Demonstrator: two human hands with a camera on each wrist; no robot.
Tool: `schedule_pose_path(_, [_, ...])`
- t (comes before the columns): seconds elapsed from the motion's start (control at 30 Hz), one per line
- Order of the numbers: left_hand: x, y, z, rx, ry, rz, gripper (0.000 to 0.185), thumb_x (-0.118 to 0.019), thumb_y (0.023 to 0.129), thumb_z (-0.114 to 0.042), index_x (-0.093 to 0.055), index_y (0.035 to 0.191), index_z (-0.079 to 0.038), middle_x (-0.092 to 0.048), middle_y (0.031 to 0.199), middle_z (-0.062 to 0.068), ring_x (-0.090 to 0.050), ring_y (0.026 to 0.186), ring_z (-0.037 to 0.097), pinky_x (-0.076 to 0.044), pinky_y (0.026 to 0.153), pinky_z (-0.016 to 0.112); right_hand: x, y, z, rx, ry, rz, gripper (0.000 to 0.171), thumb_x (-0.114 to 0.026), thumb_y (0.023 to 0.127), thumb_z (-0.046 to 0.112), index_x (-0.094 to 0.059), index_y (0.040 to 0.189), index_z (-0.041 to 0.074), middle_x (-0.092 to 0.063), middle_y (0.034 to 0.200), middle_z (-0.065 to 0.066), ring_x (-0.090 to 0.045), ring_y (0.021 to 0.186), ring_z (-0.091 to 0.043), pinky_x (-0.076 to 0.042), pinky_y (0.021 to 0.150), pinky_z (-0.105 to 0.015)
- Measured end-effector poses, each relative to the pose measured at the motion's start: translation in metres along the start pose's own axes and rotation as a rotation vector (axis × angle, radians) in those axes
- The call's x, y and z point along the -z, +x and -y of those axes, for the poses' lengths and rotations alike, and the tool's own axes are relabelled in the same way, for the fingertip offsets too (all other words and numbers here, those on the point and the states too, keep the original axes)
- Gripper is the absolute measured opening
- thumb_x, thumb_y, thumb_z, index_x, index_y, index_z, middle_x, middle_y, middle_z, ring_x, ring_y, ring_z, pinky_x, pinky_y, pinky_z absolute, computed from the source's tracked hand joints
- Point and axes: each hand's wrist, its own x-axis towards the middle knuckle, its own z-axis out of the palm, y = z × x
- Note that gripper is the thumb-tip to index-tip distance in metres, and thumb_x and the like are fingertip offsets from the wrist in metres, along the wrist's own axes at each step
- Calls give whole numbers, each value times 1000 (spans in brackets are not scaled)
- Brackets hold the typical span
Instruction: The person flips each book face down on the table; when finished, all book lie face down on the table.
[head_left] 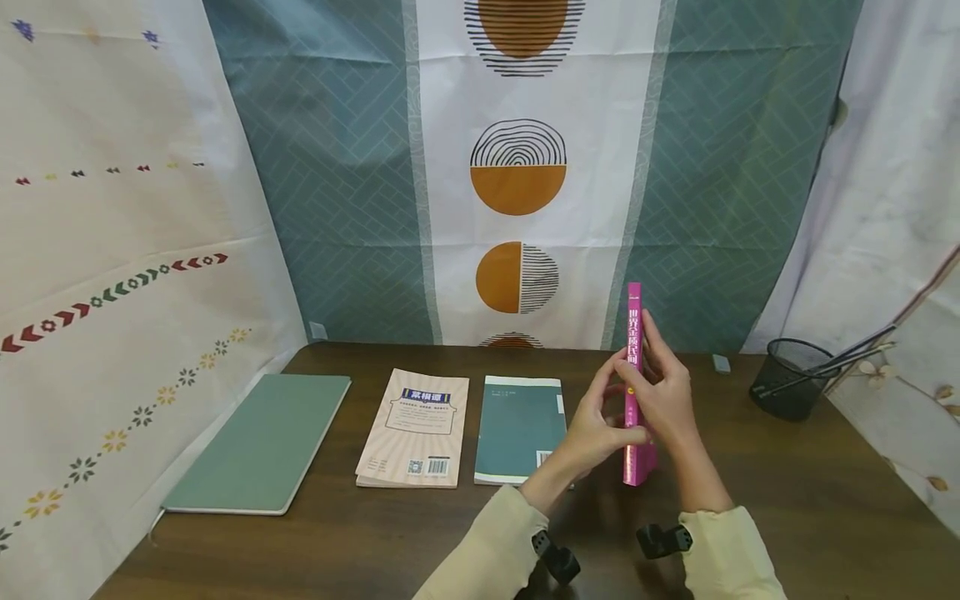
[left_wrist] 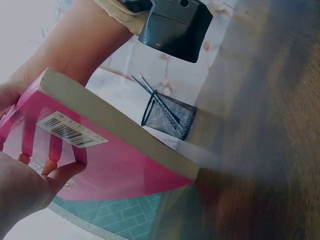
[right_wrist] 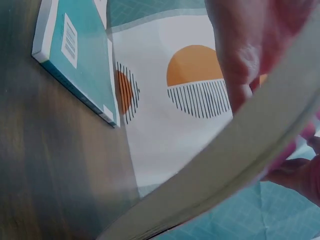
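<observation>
Both hands hold a pink book nearly upright over the table's right half, its spine with white lettering facing the head camera. My left hand grips it from the left, thumb across the lower spine. On the other side my right hand grips it higher up, thumb at the spine and fingers along the far cover. The left wrist view shows the back cover with a barcode label and left fingertips against it. Cream page edges cross the right wrist view and partly hide the hands.
Left of the hands lie a teal book, a pale pink-striped book and a large green notebook. A black mesh pen holder with thin sticks stands at the back right. Patterned cloth hangs behind the wooden table.
</observation>
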Motion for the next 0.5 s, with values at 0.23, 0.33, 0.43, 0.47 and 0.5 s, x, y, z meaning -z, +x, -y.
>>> schedule_pose_path(0.23, [0,0,-5,4,4,22,93,-67,74,6,-28,151,-30,-36,147,9,-43,118,7,-52,95,24,-10,-2,2,17,87,-201,62,-62,89,3,-47,144,27,-55,142,-11,-59,115,5,-45,92,-9])
schedule_pose_path(0.33, [0,-1,-7,10,-15,50,94,-66,75,9,-27,151,-29,-34,148,9,-41,119,8,-51,98,25,-12,-3,3,31,106,-236,60,-61,88,2,-49,142,26,-55,140,-13,-58,107,13,-46,90,-8])
schedule_pose_path(0.43, [1,-1,-8,12,-44,91,93,-63,78,9,-23,153,-27,-32,148,15,-40,120,8,-47,104,27,-11,-3,4,56,134,-255,58,-60,89,0,-51,141,22,-55,139,-15,-59,103,15,-47,88,-8])
schedule_pose_path(0.47, [2,-2,-9,15,-55,99,92,-61,79,9,-22,154,-26,-31,149,16,-40,120,7,-44,107,27,-11,-3,4,69,148,-259,57,-59,89,-2,-52,141,20,-55,138,-16,-60,103,15,-48,87,-8])
schedule_pose_path(0.5, [3,-2,-9,14,-62,105,90,-59,80,7,-22,155,-24,-31,149,18,-40,120,7,-44,107,28,-10,-2,5,79,160,-260,56,-58,89,-2,-52,141,19,-55,138,-17,-60,102,14,-48,86,-8])
